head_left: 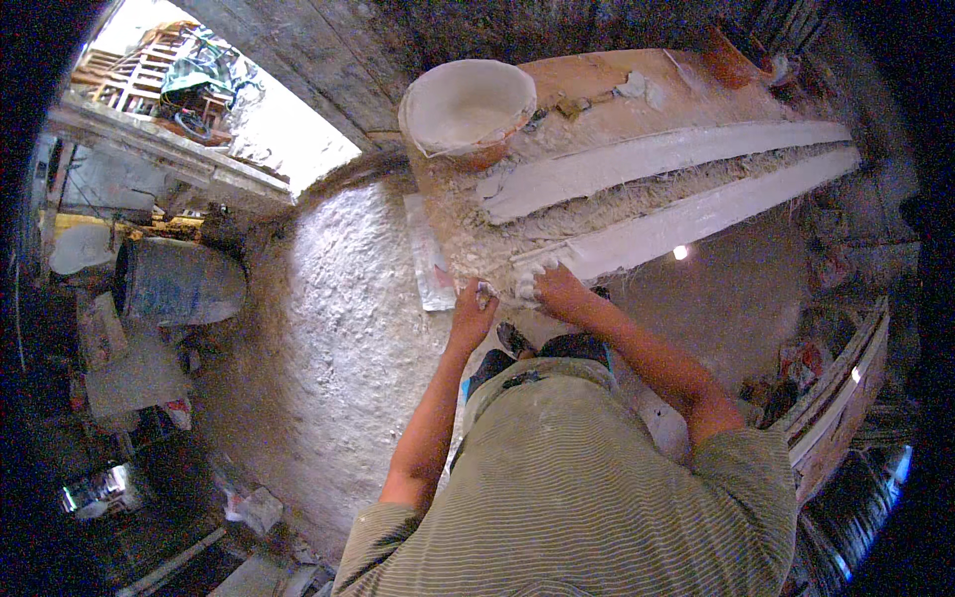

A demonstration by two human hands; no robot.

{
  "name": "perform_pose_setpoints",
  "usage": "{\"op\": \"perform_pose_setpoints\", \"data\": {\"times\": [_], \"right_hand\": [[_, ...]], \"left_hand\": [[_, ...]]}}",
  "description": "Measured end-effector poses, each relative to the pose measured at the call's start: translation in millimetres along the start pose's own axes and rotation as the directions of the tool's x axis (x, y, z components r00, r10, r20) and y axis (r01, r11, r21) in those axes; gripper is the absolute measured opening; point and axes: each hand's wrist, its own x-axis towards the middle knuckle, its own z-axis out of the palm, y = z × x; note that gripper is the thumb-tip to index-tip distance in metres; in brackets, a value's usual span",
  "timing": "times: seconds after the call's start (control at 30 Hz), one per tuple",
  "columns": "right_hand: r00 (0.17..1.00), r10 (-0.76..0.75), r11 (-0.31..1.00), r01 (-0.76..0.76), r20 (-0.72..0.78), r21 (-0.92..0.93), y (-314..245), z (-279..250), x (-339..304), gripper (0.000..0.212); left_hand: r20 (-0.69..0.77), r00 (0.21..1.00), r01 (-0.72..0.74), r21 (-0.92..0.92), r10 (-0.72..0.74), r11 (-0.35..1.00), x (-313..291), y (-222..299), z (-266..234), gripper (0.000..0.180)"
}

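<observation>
Two long white plaster strips lie on the worktable, the nearer strip [696, 214] ending close to my right hand and the farther strip [667, 159] behind it. Rough fibre [637, 189] with pale crumbs fills the gap between them. At the table's near left corner my left hand [475, 303] is closed, with a small whitish bit at its fingers that I cannot name. My right hand [559, 291] is beside the near strip's end, its whitened fingers curled; what they hold is hidden. Something pale and thin shows between the hands.
A plaster-coated basin [470, 104] stands on the table's [587, 70] far left corner, with scraps behind the strips. A pale flat board [428, 259] is by the table's left edge. To the left are a blue barrel [184, 282] and a bright opening; long boards [841, 398] lean at right.
</observation>
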Motion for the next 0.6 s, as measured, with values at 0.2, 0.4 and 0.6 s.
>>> {"op": "perform_pose_setpoints", "data": {"times": [0.2, 0.4, 0.6], "right_hand": [[1.000, -0.005, 0.998, 0.004, 0.005, 0.069, 11.0, -20.2, 8.2, 0.027], [0.999, -0.044, 0.991, 0.044, 0.002, 0.124, 14.7, -37.2, 11.6, 0.036], [0.969, -0.183, 0.979, 0.166, 0.164, 0.115, 12.6, -47.8, 22.4, 0.034]], "left_hand": [[0.195, 0.976, -0.116, 0.108, 0.093, 0.987, -8.5, -23.6, 28.3, 0.032], [0.037, 0.995, -0.091, -0.116, 0.096, 0.989, -28.9, -34.8, 50.0, 0.027], [0.007, 0.986, 0.151, -0.426, -0.164, 0.892, -34.7, -9.7, 25.9, 0.018]]}}
